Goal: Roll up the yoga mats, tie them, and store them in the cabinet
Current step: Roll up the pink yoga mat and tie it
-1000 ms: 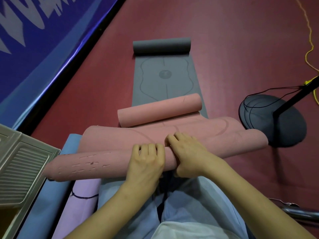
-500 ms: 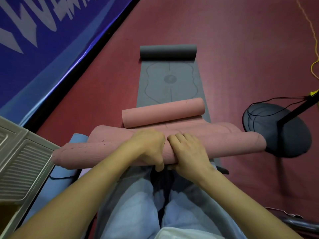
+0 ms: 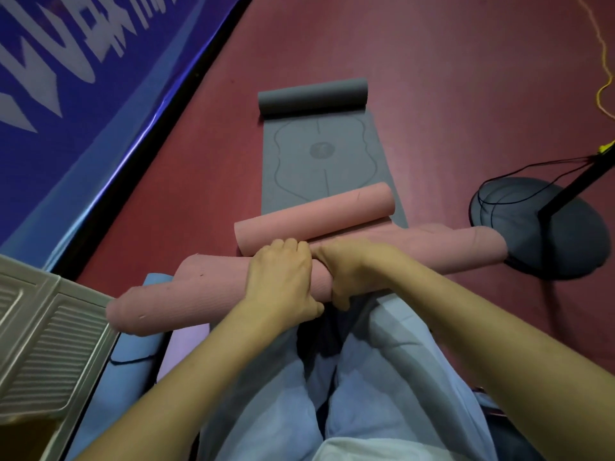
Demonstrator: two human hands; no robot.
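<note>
At the far left, a pale ribbed cabinet panel (image 3: 50, 341) stands at the floor's near-left corner, and just beside it lie a blue mat (image 3: 133, 347) and a lilac mat (image 3: 186, 344), partly hidden under the work. Across them and over the person's knees runs the pink mat (image 3: 186, 294), its near end wound into a thick roll, while its far end sits curled in a smaller roll on the grey mat (image 3: 319, 154) toward the middle of the floor. The left hand (image 3: 283, 281) lies over the thick roll with fingers curled round its far side, and the right hand (image 3: 349, 271), touching it, grips the same roll with the thumb tucked beneath. The mat looks like soft, springy foam, light but inclined to unwind and to telescope at its ends. Both hands sit at the centre, so the long ends may wander; a wider hold with even pressure would probably keep the edges flush. To the right stands a dark round stand base (image 3: 545, 227) with black cable.
</note>
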